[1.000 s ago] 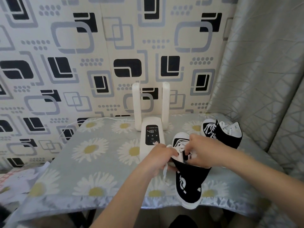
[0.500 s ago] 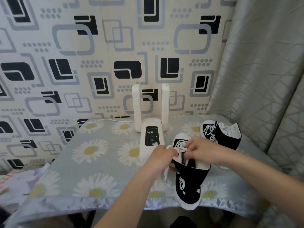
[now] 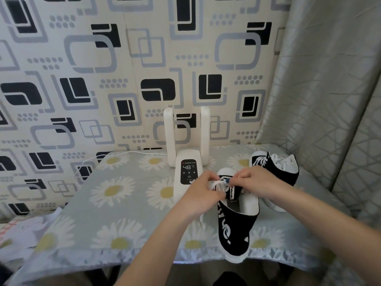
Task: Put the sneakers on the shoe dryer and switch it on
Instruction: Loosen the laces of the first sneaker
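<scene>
A black high-top sneaker (image 3: 237, 226) with a white sole lies on the table, heel towards me, toe beside the dryer. My left hand (image 3: 201, 194) pinches its white lace at the tongue. My right hand (image 3: 254, 182) pinches the lace from the other side. The second black sneaker (image 3: 277, 169) stands at the back right. The white shoe dryer (image 3: 186, 159) stands at the back middle with two bare upright tubes; its dark panel reads 48 °C.
The table (image 3: 115, 205) wears a grey cloth with daisies. The dryer's white cord (image 3: 115, 154) runs left off the table. A patterned wall stands behind, a grey curtain (image 3: 329, 89) hangs at the right, and a flowered cloth (image 3: 18, 232) lies low at the left.
Both hands have worked at the laces of the near sneaker; its collar has spread wider and the tongue now shows between my hands. The dryer and far sneaker have not moved.
</scene>
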Available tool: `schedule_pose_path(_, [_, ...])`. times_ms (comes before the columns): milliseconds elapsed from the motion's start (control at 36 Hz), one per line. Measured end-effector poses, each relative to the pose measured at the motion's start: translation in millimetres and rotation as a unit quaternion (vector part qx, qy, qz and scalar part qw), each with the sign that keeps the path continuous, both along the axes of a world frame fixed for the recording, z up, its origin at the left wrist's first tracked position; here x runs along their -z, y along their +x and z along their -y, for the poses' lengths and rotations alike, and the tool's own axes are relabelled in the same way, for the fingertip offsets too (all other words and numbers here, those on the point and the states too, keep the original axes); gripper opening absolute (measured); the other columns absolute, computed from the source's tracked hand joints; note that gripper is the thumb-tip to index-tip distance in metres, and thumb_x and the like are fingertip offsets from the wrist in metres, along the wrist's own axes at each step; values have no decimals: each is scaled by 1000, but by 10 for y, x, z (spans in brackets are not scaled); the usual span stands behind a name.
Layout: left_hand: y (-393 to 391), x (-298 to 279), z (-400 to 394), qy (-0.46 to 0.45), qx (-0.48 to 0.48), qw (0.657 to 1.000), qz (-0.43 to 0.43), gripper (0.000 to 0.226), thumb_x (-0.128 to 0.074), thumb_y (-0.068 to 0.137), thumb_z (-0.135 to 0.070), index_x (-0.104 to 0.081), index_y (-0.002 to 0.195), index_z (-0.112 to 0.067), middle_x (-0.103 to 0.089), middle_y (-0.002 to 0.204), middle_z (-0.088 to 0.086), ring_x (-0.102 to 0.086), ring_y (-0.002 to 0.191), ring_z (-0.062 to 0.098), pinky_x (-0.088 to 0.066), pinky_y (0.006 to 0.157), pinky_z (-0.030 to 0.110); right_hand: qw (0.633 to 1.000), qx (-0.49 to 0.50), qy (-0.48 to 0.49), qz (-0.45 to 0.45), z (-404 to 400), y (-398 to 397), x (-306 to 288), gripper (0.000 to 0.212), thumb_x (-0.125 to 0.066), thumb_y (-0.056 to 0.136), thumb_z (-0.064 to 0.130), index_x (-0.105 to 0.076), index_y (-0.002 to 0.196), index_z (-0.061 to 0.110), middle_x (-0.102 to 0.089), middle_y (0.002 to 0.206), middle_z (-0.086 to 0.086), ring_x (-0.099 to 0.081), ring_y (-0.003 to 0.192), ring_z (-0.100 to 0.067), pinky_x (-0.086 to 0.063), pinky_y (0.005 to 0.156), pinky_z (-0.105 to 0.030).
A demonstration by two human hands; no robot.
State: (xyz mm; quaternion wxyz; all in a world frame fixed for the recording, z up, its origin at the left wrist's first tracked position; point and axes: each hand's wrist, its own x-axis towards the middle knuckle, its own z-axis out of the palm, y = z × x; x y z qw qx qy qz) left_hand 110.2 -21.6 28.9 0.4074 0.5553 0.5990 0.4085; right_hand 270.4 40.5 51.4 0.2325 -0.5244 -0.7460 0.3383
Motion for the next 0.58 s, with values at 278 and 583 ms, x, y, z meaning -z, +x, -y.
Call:
schedule_pose_path(278, [146, -156, 41, 76, 33, 939, -333, 22, -69, 75, -31, -62, 95, -27, -48, 118, -12, -57, 102, 14, -49, 88, 35, 997, 9, -42, -61, 56, 44, -18, 43, -63, 87, 36, -69, 82, -6, -63, 69, -7, -51, 69, -16, -35, 65, -30])
schedule_pose_path(583, [187, -65, -32, 167, -28, 942, -289, 12, -60, 90, -19, -67, 99, -21, -68, 105, 1, -60, 95, 26, -49, 83, 38, 993, -48, -30, -103, 80, 216, -36, 29, -74, 77, 15, -62, 102, 25, -72, 101, -1, -68, 100, -18, -48, 100, -42])
